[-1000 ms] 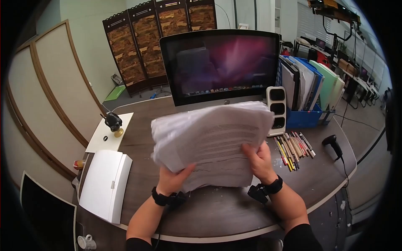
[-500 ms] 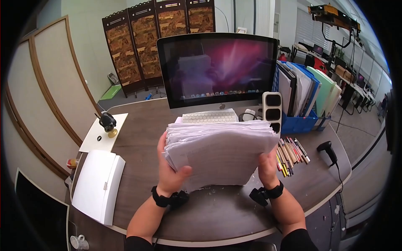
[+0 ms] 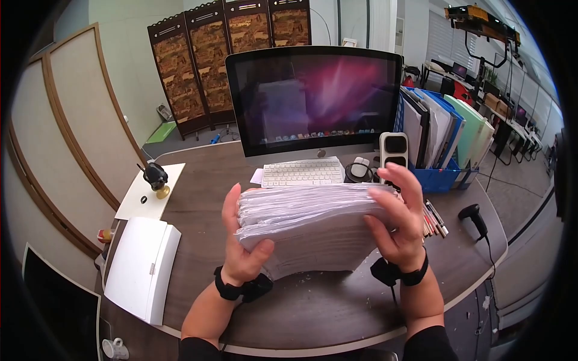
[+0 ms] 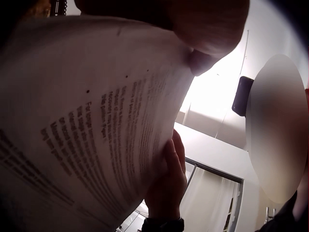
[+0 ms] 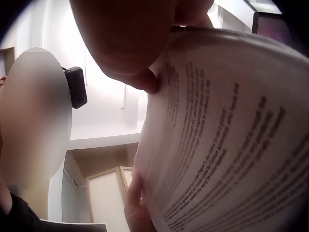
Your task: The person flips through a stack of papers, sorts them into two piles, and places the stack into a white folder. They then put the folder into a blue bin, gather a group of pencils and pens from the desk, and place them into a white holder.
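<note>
A thick stack of printed papers [image 3: 319, 240] stands on edge over the desk, its uneven top edges fanned toward the camera. My left hand [image 3: 244, 256] grips its left side, thumb on the front page and fingers along the far side. My right hand [image 3: 397, 225] is at the upper right corner, thumb against the front page and bent fingers over the top edge. In the left wrist view lines of text cover the front page [image 4: 111, 116], and the right hand [image 4: 166, 188] shows beside its edge. The left hand [image 5: 137, 208] shows low in the right wrist view.
Behind the stack are a keyboard [image 3: 304, 173], a mouse [image 3: 360, 165] and a monitor [image 3: 313, 102]. Pencils and pens [image 3: 435, 219], a blue file holder [image 3: 436, 179] and a black handheld scanner [image 3: 474, 219] lie to the right. A white box [image 3: 135, 271] sits at the left.
The stack has come down and tilted, so the keyboard and mouse show behind it. My right hand has risen from the stack's right side to its upper right corner; the left hand keeps its hold.
</note>
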Available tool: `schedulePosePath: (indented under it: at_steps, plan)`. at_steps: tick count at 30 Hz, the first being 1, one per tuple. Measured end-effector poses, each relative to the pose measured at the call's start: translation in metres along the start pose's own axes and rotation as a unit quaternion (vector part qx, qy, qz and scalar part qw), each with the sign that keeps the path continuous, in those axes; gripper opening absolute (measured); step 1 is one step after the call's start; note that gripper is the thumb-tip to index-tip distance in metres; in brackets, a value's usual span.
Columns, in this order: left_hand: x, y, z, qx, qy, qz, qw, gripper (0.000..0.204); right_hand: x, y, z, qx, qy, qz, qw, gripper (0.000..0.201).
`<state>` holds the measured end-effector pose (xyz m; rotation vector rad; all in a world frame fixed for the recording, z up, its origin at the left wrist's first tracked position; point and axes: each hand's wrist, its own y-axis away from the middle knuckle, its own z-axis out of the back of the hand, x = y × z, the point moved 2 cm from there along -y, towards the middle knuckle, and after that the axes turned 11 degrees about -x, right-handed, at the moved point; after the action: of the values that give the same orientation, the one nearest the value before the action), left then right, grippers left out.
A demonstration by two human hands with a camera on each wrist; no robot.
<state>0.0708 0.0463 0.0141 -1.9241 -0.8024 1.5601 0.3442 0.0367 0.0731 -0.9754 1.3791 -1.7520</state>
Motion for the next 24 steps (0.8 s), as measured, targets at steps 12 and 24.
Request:
schedulePosePath:
  at_steps: [12, 24]
  plan:
    - [-0.029, -0.023, -0.002, 0.075, -0.241, -0.247, 0.936, 0.057, 0.010, -0.001, 0.000, 0.079, 0.014, -0.015, 0.997, 0.043]
    - [-0.031, -0.019, -0.005, 0.035, -0.246, -0.191, 0.950, 0.037, 0.002, 0.010, -0.003, 0.018, 0.001, -0.027, 0.999, 0.029]
